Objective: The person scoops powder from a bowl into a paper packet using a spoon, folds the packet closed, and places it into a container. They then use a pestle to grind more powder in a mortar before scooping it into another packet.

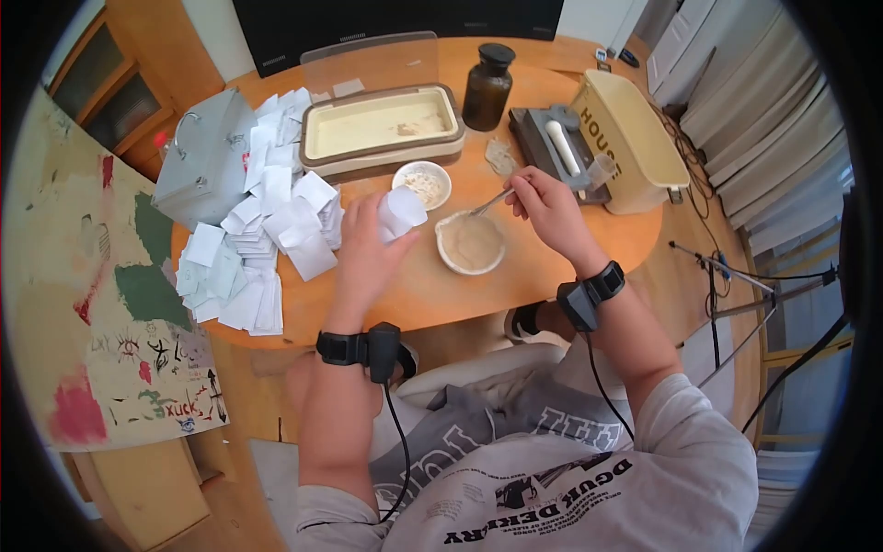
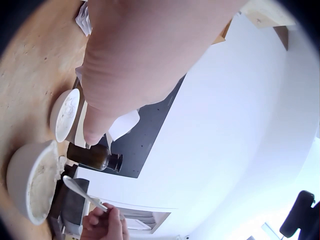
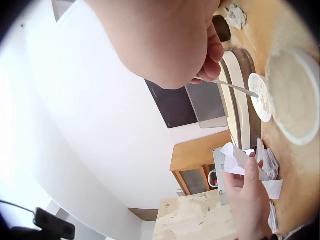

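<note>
One spoon [image 2: 83, 192], pinched by right hand [image 1: 546, 207], long axis slanting tip-down toward larger bowl [image 2: 21, 175]; left hand [image 1: 367, 241] gripping curled paper [image 1: 402, 212].

Glare pales both wrist views; fisheye distortion bends the head view.

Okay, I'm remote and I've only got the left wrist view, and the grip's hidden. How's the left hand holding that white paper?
Observer: In the right wrist view, the left hand pinches the curled white paper between thumb and fingers.
Operator: What stands left of the paper pile?
Observer: The head view shows a gray metal box there.
Operator: Any container with big lettering?
Observer: Yes, a beige bin marked HOUSE, also in the head view.
</note>
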Demonstrator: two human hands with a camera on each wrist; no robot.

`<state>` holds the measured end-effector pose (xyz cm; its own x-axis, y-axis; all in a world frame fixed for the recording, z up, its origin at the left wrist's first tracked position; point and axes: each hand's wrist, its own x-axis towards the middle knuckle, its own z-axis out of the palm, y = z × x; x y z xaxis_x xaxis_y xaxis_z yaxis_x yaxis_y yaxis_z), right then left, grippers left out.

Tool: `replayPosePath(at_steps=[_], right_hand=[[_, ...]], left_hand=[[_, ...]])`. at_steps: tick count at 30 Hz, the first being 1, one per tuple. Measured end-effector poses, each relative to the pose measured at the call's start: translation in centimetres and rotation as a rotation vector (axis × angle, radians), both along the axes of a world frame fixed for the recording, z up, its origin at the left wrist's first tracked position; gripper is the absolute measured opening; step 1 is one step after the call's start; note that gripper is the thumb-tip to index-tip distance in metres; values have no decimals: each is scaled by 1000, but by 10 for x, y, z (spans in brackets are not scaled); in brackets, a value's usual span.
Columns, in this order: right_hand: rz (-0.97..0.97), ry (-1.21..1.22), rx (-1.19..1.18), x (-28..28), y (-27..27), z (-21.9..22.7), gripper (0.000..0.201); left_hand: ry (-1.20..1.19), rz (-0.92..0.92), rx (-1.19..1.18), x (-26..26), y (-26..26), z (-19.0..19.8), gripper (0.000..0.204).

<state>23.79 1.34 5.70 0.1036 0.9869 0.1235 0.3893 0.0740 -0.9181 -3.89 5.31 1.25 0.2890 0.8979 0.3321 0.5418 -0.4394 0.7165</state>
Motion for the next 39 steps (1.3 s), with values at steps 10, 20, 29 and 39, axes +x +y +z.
replayPosePath(at_steps=[10, 20, 29, 39], right_hand=[[-2, -15, 44, 18, -10, -18, 23], [29, 105, -146, 18, 0, -39, 25], [40, 375, -251, 16, 2, -59, 23], [-22, 454, -217, 23, 2, -46, 22]], left_hand=[[140, -92, -35, 8, -7, 19, 64], [121, -141, -28, 19, -8, 16, 62], [124, -161, -66, 24, -11, 11, 61], [138, -161, -55, 25, -14, 11, 60]])
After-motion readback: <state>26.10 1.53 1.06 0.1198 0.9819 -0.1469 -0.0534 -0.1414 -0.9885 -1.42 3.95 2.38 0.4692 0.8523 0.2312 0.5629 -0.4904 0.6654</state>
